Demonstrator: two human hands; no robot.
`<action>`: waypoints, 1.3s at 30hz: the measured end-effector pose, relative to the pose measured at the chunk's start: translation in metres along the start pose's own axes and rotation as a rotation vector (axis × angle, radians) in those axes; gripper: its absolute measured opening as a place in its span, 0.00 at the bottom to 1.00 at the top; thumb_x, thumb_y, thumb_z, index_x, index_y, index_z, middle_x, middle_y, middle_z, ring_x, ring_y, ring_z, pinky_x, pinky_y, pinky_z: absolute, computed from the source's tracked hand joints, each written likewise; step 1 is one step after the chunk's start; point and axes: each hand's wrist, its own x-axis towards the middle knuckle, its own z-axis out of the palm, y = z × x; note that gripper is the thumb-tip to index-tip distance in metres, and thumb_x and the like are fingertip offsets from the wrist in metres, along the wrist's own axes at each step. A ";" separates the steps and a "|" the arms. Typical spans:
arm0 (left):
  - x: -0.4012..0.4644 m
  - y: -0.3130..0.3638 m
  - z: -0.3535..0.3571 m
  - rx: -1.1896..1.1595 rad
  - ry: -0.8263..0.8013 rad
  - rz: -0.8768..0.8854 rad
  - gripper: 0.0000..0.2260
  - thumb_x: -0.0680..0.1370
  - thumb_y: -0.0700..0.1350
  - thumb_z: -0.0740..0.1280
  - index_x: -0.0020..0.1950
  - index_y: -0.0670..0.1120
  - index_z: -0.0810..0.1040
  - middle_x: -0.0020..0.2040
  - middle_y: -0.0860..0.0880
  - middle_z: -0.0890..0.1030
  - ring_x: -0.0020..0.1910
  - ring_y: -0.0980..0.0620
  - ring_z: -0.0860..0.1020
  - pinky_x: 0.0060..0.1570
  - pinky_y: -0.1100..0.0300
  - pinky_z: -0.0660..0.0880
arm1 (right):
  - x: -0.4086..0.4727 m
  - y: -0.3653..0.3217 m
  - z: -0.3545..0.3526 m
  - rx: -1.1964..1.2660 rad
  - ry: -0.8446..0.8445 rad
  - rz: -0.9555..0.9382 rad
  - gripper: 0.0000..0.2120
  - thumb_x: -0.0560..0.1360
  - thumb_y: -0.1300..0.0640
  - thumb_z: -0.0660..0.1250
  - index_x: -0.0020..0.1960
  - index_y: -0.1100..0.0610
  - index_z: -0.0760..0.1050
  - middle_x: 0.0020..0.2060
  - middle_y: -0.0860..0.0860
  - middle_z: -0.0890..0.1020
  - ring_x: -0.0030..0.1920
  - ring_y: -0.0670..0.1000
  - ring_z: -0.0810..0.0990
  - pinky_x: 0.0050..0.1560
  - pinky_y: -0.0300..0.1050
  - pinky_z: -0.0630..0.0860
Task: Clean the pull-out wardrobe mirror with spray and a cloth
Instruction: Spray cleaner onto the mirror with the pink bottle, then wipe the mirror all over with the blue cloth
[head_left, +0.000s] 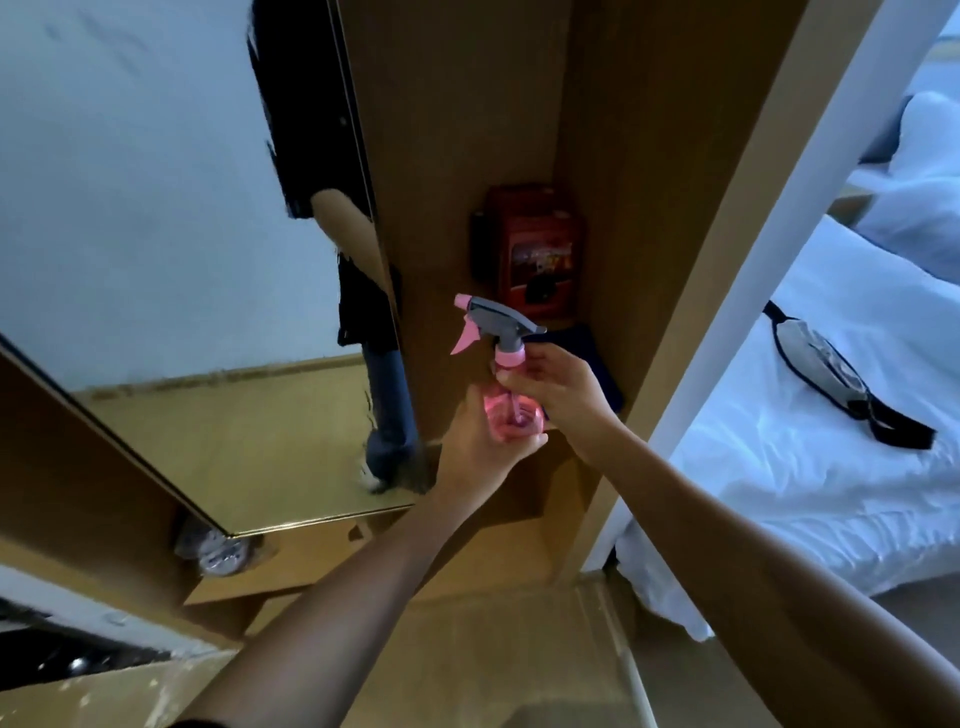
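my left hand (475, 441) cups the pink spray bottle (506, 384) from below; my right hand (558, 387) grips its neck beside the mirror (182, 260).

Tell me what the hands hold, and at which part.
Both hold the pink spray bottle: left hand under its base, right hand around its neck and upper body.

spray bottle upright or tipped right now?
Roughly upright: the spray bottle has its grey trigger head on top, nozzle aimed left. Left hand cups its base, right hand grips its neck.
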 end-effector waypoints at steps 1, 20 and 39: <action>0.003 0.001 0.004 0.012 0.007 -0.007 0.32 0.62 0.58 0.74 0.58 0.44 0.70 0.49 0.50 0.80 0.45 0.53 0.80 0.47 0.54 0.80 | 0.004 0.002 -0.004 0.000 -0.010 -0.002 0.14 0.72 0.58 0.74 0.57 0.54 0.79 0.48 0.49 0.85 0.48 0.47 0.84 0.52 0.49 0.81; 0.114 -0.061 0.030 0.113 0.021 -0.324 0.38 0.71 0.53 0.75 0.75 0.48 0.60 0.70 0.46 0.70 0.67 0.46 0.72 0.65 0.51 0.71 | 0.147 0.055 0.015 -0.103 -0.164 -0.016 0.16 0.74 0.61 0.71 0.61 0.59 0.76 0.55 0.54 0.82 0.57 0.51 0.80 0.60 0.46 0.76; 0.163 -0.103 0.055 0.025 0.232 -0.390 0.26 0.72 0.41 0.74 0.65 0.43 0.67 0.57 0.44 0.77 0.56 0.47 0.77 0.50 0.59 0.71 | 0.203 0.108 0.033 0.047 -0.235 0.006 0.17 0.75 0.66 0.68 0.64 0.65 0.73 0.57 0.60 0.80 0.54 0.48 0.80 0.56 0.35 0.75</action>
